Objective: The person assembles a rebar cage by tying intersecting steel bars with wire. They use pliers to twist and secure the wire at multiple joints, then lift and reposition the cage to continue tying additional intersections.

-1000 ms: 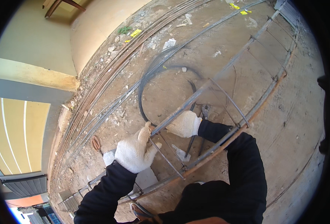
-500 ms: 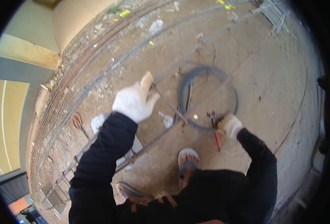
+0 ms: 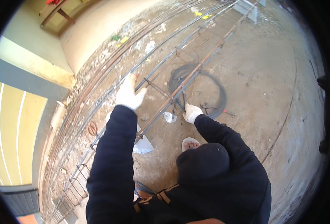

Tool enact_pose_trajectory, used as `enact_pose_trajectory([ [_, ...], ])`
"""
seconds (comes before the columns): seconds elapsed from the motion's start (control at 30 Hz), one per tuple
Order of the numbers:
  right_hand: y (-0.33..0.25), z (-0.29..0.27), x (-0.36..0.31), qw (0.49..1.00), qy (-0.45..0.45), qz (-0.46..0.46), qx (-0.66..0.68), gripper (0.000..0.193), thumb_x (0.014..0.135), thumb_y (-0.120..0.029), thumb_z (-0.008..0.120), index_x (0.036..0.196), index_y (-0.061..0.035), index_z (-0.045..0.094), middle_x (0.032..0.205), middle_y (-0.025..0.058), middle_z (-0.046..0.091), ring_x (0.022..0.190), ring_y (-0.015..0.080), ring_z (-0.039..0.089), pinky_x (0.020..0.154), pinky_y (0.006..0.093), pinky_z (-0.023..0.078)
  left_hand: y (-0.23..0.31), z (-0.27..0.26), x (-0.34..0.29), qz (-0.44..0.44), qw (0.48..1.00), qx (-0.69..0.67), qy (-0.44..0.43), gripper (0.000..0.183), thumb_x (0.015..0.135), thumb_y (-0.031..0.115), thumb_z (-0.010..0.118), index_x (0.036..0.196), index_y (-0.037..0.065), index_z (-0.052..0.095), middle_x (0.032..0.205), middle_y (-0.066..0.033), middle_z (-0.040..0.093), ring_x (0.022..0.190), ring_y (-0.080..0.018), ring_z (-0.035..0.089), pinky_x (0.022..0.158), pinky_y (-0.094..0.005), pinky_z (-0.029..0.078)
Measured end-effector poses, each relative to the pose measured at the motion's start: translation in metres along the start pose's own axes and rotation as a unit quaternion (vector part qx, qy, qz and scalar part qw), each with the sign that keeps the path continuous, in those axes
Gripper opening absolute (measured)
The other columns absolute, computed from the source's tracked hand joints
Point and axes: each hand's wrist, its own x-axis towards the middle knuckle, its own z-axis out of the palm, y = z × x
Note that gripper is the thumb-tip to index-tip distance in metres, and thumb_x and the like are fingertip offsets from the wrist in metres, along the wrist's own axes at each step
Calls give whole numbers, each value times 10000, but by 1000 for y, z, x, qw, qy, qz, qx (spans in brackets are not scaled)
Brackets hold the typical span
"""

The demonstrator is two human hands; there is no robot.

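Left hand [image 3: 128, 93]: open at steel frame [image 3: 158, 89].
Right hand [image 3: 191, 113]: moved off red handle [image 3: 230, 113]; cannot tell grip.
Work: likely resumed there.

Head-worn fisheye, looking down at ground [image 3: 262, 93], near, rim perhaps blurred

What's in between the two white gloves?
In the head view, a metal bar frame runs between the left hand and the right hand, and a thin dark rod shows near the right one.
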Motion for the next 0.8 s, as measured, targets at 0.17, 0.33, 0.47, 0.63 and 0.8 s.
enact_pose_trajectory([
  [0.17, 25, -91, -74, 995, 47, -82, 42, 609, 839, -570, 623, 1108, -25, 655, 1059, 250, 675, 1020, 426, 636, 884, 465, 506, 56, -123, -83, 3, 985, -167, -42, 380, 799, 190, 746, 1132, 27, 666, 1013, -174, 703, 956, -324, 684, 850, -388, 535],
  [0.33, -15, -218, -146, 993, 91, -79, -20, 676, 854, -696, 538, 1041, -75, 731, 1002, 251, 686, 970, 418, 646, 855, 462, 505, 111, -187, -102, 12, 953, -290, -92, 401, 788, 245, 781, 1115, 29, 693, 776, -108, 678, 664, -207, 670, 640, -290, 524],
  [0.47, -55, -286, -206, 981, 163, -37, -100, 662, 838, -681, 580, 915, -44, 744, 814, 248, 675, 802, 416, 659, 732, 469, 515, 144, -174, -121, -84, 773, -599, -191, 439, 807, 320, 769, 1140, 44, 689, 794, -117, 694, 690, -226, 690, 658, -313, 535],
  [0.63, -82, -337, -267, 959, 270, -1, -90, 657, 811, -653, 638, 920, -14, 747, 802, 241, 687, 782, 365, 684, 730, 416, 525, 153, -174, -130, 149, 914, -362, -111, 471, 832, 390, 721, 1164, 58, 686, 808, -121, 700, 747, -227, 703, 694, -320, 534],
  [0.8, -99, -378, -302, 905, 397, 147, -33, 596, 771, -569, 701, 918, 5, 763, 890, 229, 724, 841, 304, 705, 796, 361, 524, 150, -190, -127, 158, 904, -380, -111, 480, 835, 437, 686, 1154, 78, 692, 881, -162, 722, 833, -302, 718, 748, -365, 553],
])
